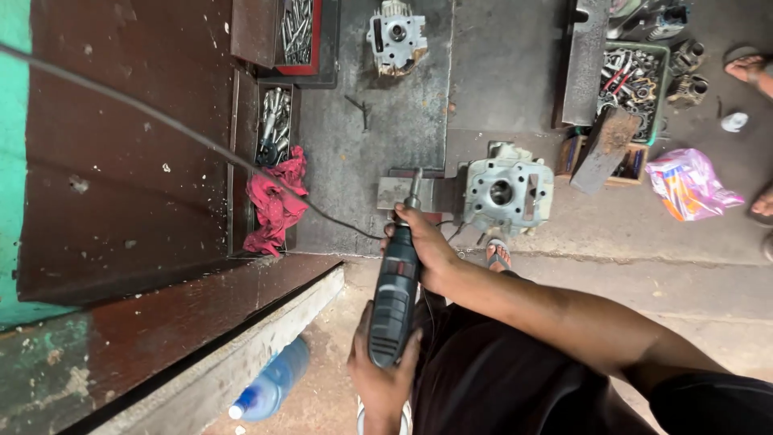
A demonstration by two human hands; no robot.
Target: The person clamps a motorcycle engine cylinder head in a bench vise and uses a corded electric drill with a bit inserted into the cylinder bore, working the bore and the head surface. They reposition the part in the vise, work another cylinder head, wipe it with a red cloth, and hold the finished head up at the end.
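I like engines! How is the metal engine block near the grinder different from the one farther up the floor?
The near engine block looks bigger than the far engine block. The near one sits beside the grinder tip; the far one sits alone, away from both hands. Both are pale grey metal with a round hole.

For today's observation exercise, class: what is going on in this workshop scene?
A person holds a dark power tool in both hands: the left hand grips its rear, the right hand its front. The tool's tip points at a metal block on the floor, beside a grey engine part. A red rag lies nearby.
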